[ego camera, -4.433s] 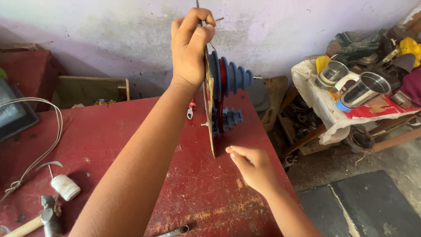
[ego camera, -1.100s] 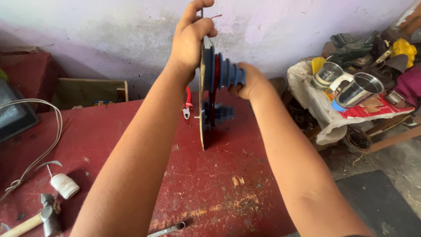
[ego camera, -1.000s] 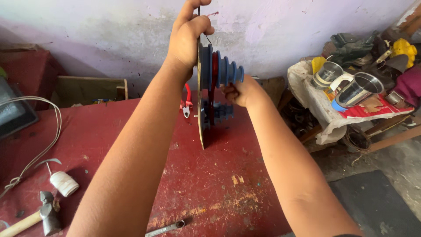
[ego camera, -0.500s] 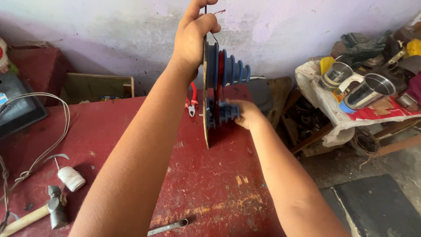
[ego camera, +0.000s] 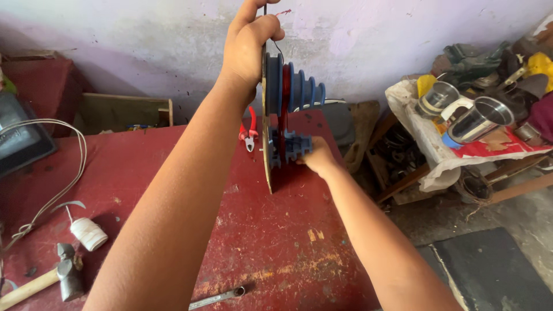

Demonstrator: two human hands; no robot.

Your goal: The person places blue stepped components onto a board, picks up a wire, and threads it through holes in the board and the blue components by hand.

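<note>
The right hand (ego camera: 315,158) has dropped from the upper blue pulley (ego camera: 299,86) to pinch the lower one (ego camera: 291,147), while the left hand (ego camera: 247,43) stays clamped on the upright board (ego camera: 267,167).

Pale lilac wall (ego camera: 403,34), scuffed red table (ego camera: 173,173), perhaps grey concrete floor (ego camera: 518,230).

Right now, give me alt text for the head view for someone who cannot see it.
The left hand holds a thin board upright on edge over a red table, while the right hand touches the lower blue stepped pulley on its face. A larger blue pulley sits above.
</note>
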